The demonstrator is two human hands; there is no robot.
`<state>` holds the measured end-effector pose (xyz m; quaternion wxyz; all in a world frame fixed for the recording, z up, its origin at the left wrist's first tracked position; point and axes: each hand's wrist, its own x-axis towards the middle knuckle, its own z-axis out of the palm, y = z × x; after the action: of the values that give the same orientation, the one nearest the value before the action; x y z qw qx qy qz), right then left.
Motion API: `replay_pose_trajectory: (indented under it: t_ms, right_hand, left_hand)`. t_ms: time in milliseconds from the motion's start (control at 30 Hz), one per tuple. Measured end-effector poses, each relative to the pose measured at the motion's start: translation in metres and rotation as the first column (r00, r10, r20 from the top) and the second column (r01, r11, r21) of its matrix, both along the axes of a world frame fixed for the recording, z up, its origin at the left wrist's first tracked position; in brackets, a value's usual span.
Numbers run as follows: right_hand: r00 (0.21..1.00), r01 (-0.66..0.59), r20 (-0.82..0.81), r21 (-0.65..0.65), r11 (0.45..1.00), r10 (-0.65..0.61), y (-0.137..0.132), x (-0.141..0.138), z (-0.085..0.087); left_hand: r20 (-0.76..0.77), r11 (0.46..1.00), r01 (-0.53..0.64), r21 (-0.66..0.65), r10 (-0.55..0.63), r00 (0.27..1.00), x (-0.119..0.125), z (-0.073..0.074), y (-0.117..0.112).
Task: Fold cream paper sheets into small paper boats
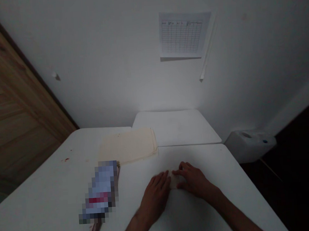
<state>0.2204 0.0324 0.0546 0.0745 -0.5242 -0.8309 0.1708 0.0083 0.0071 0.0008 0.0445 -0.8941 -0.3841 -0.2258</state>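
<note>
A small pale beige folded piece of cloth (174, 182) lies flat on the white table between my hands. My left hand (157, 190) rests palm down, fingers stretched out and together, their tips along the cloth's left edge. From the other side my right hand (193, 179) grips the cloth, its index finger bent over the top part and its thumb at the lower right corner. Dim light hides the cloth's finer details.
Further left lies a stack of cream cloth sheets (128, 145). Nearer stands a pixelated blue-and-red item (100, 190) with a pinkish strap-like end. A white box-like object (250, 146) sits beyond the table's right edge. A printed chart (182, 35) hangs on the wall.
</note>
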Motion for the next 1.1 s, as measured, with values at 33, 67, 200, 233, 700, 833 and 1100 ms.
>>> replay_pose_trajectory:
  t_ms: [33, 67, 200, 233, 700, 833, 1100]
  right_hand:
    - [1.000, 0.000, 0.003, 0.005, 1.000, 0.000, 0.000, 0.000, -0.001]
    - [1.000, 0.000, 0.003, 0.011, 1.000, 0.000, 0.000, 0.000, -0.001]
    - [1.000, -0.002, -0.008, 0.035, 0.999, 0.003, 0.000, 0.001, -0.004]
    - [1.000, 0.003, -0.009, 0.036, 0.999, -0.003, 0.000, 0.002, -0.005]
    - [0.999, 0.028, 0.023, 0.021, 0.999, -0.028, 0.002, 0.002, -0.005]
    - [0.999, 0.050, -0.018, 0.007, 0.999, -0.050, 0.001, 0.004, -0.009]
    - [0.979, 0.110, -0.168, -0.018, 0.994, -0.111, 0.004, 0.005, -0.017]
  left_hand:
    - [-0.012, 0.999, 0.039, -0.029, -0.039, 0.999, 0.003, 0.003, 0.003]
    - [-0.019, 0.996, 0.066, -0.059, -0.068, 0.998, 0.005, 0.006, 0.006]
    - [-0.023, 0.987, 0.103, -0.122, -0.107, 0.994, 0.008, 0.012, 0.005]
    - [-0.022, 0.988, 0.099, -0.119, -0.102, 0.995, 0.007, 0.011, 0.003]
    - [-0.166, 0.992, 0.084, -0.094, -0.099, 0.981, -0.015, 0.011, -0.023]
    - [-0.073, 0.989, 0.099, -0.106, -0.107, 0.992, -0.016, 0.007, -0.024]
    - [0.192, 0.994, 0.007, -0.111, 0.015, 0.981, -0.003, -0.003, 0.003]
